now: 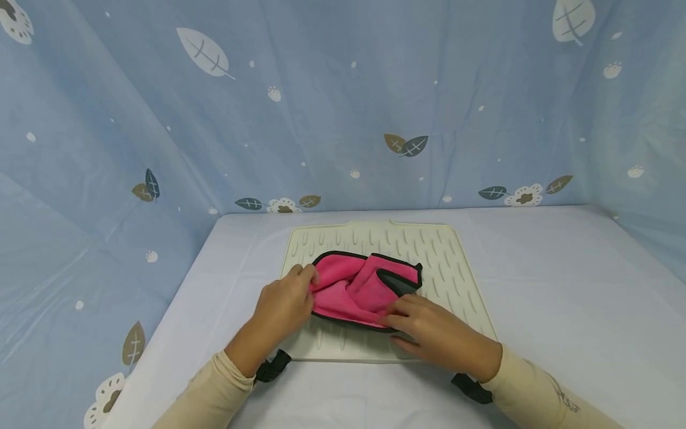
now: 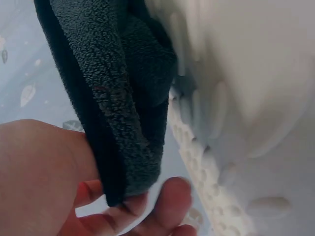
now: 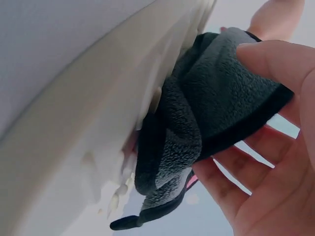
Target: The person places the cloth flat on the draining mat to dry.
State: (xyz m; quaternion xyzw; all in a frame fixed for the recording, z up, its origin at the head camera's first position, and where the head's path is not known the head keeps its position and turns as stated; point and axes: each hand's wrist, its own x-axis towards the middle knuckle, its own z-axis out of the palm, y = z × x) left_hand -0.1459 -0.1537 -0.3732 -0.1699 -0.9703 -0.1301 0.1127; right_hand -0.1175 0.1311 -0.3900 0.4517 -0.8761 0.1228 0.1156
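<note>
A cleaning cloth (image 1: 343, 295), pink on its upper face with black edging, lies bunched and partly folded over a cream ridged mat (image 1: 450, 280). At its left end my left hand (image 1: 286, 301) grips the edge. My right hand (image 1: 429, 330) pinches the near right edge. The right wrist view shows the thumb on the dark grey fuzzy underside of the cloth (image 3: 221, 93), with the other fingers behind it. In the left wrist view, the fingers (image 2: 170, 199) reach past the lower corner of the cloth (image 2: 108, 98), which hides part of the grip.
The mat lies on a white-covered table (image 1: 563, 286). A blue curtain (image 1: 332, 107) printed with leaves rises behind the table and along both sides. Black straps (image 1: 273, 365) circle both wrists below the cream sleeves (image 1: 209, 387).
</note>
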